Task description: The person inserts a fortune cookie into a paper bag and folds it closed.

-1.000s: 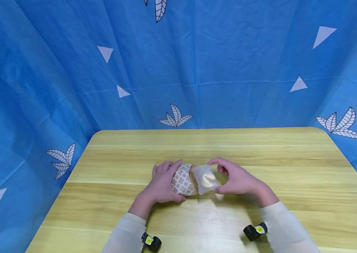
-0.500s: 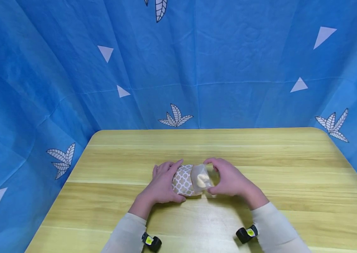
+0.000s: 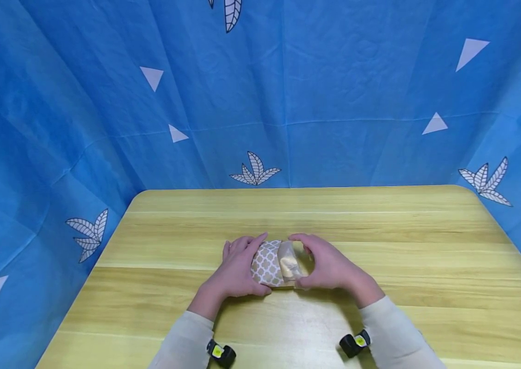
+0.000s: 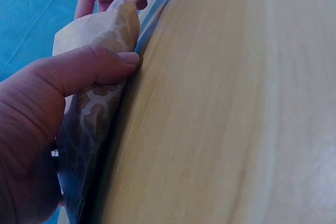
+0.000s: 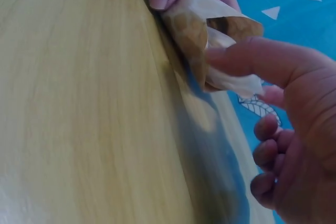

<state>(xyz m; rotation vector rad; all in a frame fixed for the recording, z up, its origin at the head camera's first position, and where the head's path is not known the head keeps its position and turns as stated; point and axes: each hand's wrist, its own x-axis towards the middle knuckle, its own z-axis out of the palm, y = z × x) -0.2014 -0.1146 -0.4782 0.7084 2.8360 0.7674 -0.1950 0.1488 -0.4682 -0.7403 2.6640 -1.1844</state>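
A small paper bag (image 3: 267,263) with a tan and white lattice print lies on its side mid-table, its mouth facing right. My left hand (image 3: 236,272) grips it from the left, thumb along the near edge and fingers over the far edge. In the bag's mouth sits a translucent white packet (image 3: 290,264) with something pale yellow inside. My right hand (image 3: 334,265) holds the packet's outer end between thumb and index finger. The right wrist view shows the packet (image 5: 233,80) partly inside the gaping bag (image 5: 190,29), other fingers curled below. Its inner end is hidden in the bag.
The wooden table (image 3: 186,220) has light yellow planks and rounded far corners. Behind and beside it hangs a blue curtain (image 3: 334,92) with white leaves and triangles. Each wrist wears a small black camera, one by the left sleeve (image 3: 182,338), another by the right sleeve (image 3: 400,333).
My right hand has moved left, and the packet has gone from just outside the bag's mouth to partly inside it. The left hand and bag have stayed nearly still.
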